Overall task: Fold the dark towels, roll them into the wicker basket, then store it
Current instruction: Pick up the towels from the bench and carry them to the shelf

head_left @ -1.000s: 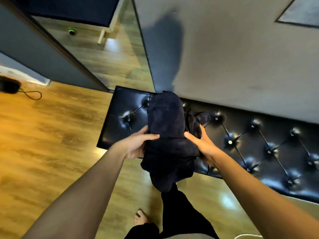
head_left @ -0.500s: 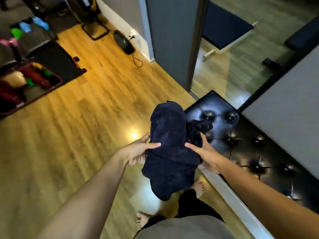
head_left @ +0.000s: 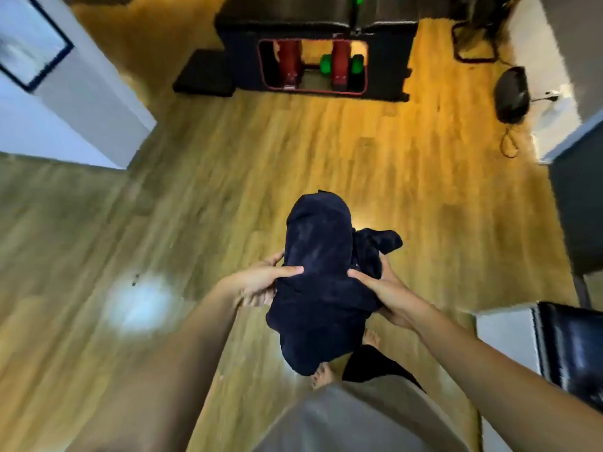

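Both hands, left hand (head_left: 261, 283) and right hand (head_left: 381, 288), clasp the soft, limp bundle of dark navy terry towels (head_left: 318, 278) from either side above the wooden floor (head_left: 195, 190), probably light but floppy, best gripped mid-bundle.

Green dumbbells (head_left: 326, 64) in a rack (head_left: 313, 89) on wooden floor (head_left: 326, 151).

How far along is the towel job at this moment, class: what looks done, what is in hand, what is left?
Done: nothing visibly finished; the dark towels look bunched, not neatly folded. In hand: the left hand and right hand grip the bundle above the wooden floor. Left: folding, rolling into the wicker basket, which is not in view, and storing it.
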{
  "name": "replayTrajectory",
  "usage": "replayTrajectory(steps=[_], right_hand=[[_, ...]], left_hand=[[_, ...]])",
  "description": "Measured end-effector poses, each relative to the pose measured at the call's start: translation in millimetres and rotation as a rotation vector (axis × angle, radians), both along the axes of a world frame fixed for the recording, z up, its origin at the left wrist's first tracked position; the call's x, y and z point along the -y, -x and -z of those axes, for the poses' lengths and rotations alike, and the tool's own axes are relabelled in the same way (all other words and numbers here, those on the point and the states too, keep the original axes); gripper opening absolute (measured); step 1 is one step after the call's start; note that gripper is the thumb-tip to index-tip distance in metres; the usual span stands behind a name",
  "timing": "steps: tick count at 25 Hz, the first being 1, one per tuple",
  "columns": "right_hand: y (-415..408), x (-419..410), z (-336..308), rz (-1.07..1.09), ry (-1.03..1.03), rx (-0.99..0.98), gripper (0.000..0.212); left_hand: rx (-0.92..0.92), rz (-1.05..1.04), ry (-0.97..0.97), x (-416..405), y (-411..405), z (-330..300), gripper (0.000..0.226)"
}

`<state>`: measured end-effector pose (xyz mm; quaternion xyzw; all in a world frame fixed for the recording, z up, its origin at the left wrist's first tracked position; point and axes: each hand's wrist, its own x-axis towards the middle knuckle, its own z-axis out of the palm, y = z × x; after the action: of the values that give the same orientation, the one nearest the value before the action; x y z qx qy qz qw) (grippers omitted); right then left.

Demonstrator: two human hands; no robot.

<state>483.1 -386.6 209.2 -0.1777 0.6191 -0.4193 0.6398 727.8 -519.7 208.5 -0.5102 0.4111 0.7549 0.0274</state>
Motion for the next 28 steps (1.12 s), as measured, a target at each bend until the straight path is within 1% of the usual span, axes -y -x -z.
replayTrajectory(steps=[2, 4, 5, 8, 9, 11, 15, 18, 21, 22, 25, 28], right_hand=[[-57.0, 50.2, 3.2, -0.175, -0.013, 0.011, 0.1], [-117.1, 100.0, 5.4, -0.345, -0.015, 0.042, 0.086], [-147.7, 123.9, 7.0, -0.422, -0.018, 0.05, 0.084], [-227.4, 191.3, 9.1, -0.603, 0.001, 0.05, 0.082], [-255.8, 216.4, 9.2, -0.658, 0.013, 0.051, 0.081], [-310.8, 265.9, 6.5, -0.755, 0.025, 0.078, 0.082], [-400.3, 350.5, -10.8, -0.901, -0.006, 0.073, 0.082], [-460.7, 418.3, -22.4, -0.989, 0.012, 0.06, 0.094], [-520.0, 462.6, -33.3, -1.102, 0.017, 0.045, 0.085], [-539.6, 475.9, -31.8, -1.122, 0.013, 0.039, 0.086], [-593.8, 508.8, -28.8, -1.151, 0.025, 0.0, 0.096], [-660.0, 549.8, -24.1, -1.171, 0.041, -0.026, 0.112]], left_hand=[[-0.048, -0.202, -0.037, 6.7, -79.0, 6.4, 0.075], [-0.089, -0.453, -0.063, 4.6, -146.9, 4.5, 0.065], [-0.109, -0.542, -0.052, 4.1, -177.6, 3.7, 0.064], [-0.13, -0.706, -0.026, 18.4, -253.5, -0.8, 0.076], [-0.129, -0.763, -0.009, 27.7, -279.4, 0.0, 0.076], [-0.119, -0.881, 0.023, 49.9, -326.8, -3.7, 0.068], [-0.139, -1.052, 0.024, 99.0, -400.5, -22.4, 0.072], [-0.162, -1.141, 0.065, 143.9, -450.2, -34.2, 0.076], [-0.187, -1.235, 0.073, 167.7, -493.1, -35.6, 0.072], [-0.182, -1.267, 0.076, 176.6, -508.6, -33.2, 0.071], [-0.195, -1.302, 0.078, 205.5, -555.1, -32.7, 0.066], [-0.217, -1.328, 0.1, 242.9, -621.9, -25.0, 0.065]])
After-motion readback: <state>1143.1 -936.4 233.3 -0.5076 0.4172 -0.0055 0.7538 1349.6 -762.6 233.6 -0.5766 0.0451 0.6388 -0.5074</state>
